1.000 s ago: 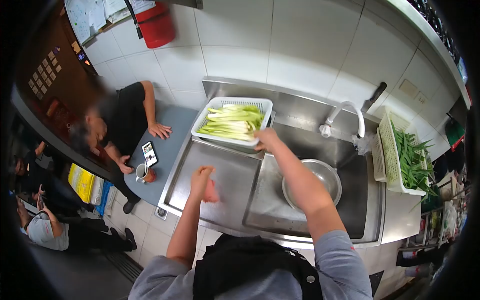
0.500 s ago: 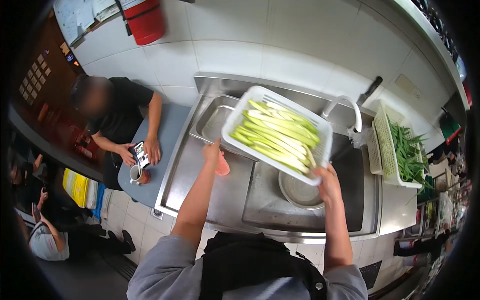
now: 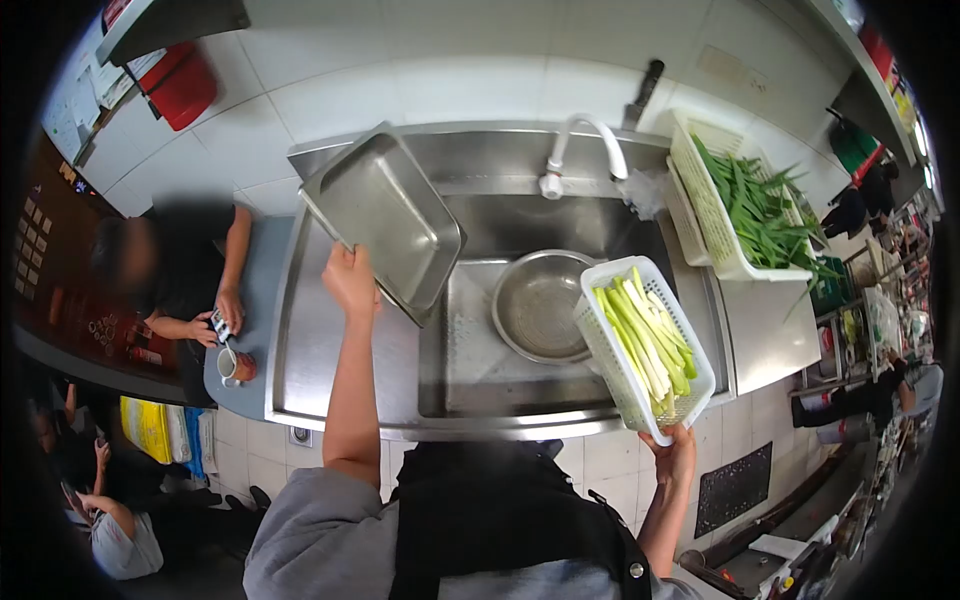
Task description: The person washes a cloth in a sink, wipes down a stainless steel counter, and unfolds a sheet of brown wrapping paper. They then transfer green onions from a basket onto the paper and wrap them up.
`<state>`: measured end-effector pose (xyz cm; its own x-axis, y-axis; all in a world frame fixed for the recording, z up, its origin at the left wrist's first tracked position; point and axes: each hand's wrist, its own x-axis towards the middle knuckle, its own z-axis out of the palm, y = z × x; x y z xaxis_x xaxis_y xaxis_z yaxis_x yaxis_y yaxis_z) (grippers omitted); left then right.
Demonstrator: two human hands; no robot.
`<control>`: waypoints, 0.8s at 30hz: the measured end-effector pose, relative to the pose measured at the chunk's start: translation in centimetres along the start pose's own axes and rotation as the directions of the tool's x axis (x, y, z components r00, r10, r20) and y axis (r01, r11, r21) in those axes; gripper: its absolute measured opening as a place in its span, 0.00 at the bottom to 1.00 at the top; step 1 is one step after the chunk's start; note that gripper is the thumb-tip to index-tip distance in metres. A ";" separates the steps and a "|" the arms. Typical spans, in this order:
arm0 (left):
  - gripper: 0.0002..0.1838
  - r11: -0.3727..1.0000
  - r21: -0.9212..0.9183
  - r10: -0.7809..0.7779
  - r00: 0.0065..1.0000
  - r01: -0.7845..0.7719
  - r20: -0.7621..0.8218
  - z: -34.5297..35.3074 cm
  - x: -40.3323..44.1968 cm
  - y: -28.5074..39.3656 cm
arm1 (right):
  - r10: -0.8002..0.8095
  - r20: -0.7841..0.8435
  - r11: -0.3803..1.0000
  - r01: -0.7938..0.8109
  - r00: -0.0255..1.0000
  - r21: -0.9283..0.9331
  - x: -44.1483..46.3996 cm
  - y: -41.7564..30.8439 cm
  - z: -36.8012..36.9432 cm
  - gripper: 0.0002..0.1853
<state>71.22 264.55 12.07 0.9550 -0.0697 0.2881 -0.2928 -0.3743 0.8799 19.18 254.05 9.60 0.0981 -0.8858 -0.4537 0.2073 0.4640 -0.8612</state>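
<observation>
White basket (image 3: pixel 603 345) has swung from above the middle of the sink (image 3: pixel 480 390) to its right front edge, with the green stalks (image 3: pixel 645 335) lying inside, and your right hand (image 3: pixel 675 455) has its fingers clamped on the near end. Your left hand (image 3: pixel 352 282) has gone to the metal tray (image 3: pixel 385 210), fingers closed on its near rim, so you now carry one thing in each hand. That tray, flat earlier, is tilted up over the desk (image 3: pixel 330 370), while the bowl (image 3: pixel 540 300) has stayed in the sink; the pink thing seen earlier no longer shows
</observation>
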 end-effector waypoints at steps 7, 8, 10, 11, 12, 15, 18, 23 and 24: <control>0.07 0.802 0.245 0.511 0.838 -0.544 0.190 5.7 -9.5 4.3 | -0.053 -0.088 0.998 0.055 0.995 0.024 -0.8 -3.1 -8.3 0.22; 0.07 0.800 0.238 0.516 0.834 -0.550 0.194 6.8 -10.9 4.3 | -0.056 -0.095 0.998 0.059 0.994 0.030 -1.0 -3.5 -9.1 0.22; 0.07 0.830 0.239 0.458 0.860 -0.505 0.227 9.0 -13.2 3.8 | -0.072 -0.124 0.995 0.080 0.990 0.053 -1.4 -4.3 -10.5 0.22; 0.07 0.828 0.236 0.461 0.857 -0.508 0.228 10.0 -14.1 3.3 | -0.074 -0.127 0.995 0.082 0.989 0.057 -1.5 -4.7 -11.3 0.22; 0.09 0.945 0.170 0.227 0.934 -0.280 0.277 11.0 -14.8 2.8 | -0.051 -0.143 0.996 0.062 0.988 0.069 -1.6 -4.9 -12.1 0.22; 0.13 0.978 0.205 -0.105 0.938 0.038 0.329 15.6 -15.9 -2.4 | -0.026 -0.138 0.998 0.033 0.990 0.047 -1.9 -4.9 -14.6 0.24; 0.23 0.892 0.204 -0.451 0.781 0.403 0.431 20.2 -17.6 -8.4 | -0.031 -0.180 0.996 0.045 0.983 0.077 -3.0 -5.6 -14.6 0.26; 0.26 0.645 0.174 -0.670 0.441 0.744 0.597 26.4 -23.2 -13.2 | -0.035 -0.185 0.996 0.050 0.982 0.074 -4.0 -4.5 -14.7 0.24; 0.26 0.632 0.220 -0.704 0.432 0.743 0.563 26.1 -24.2 -11.2 | -0.037 -0.207 0.995 0.056 0.978 0.084 -4.2 -4.4 -14.2 0.21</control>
<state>52.64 246.32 -14.63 0.6454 -0.2871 -0.7078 0.5345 -0.4922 0.6871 4.00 255.91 12.05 -0.1128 -0.8813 -0.4588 0.2939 0.4115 -0.8627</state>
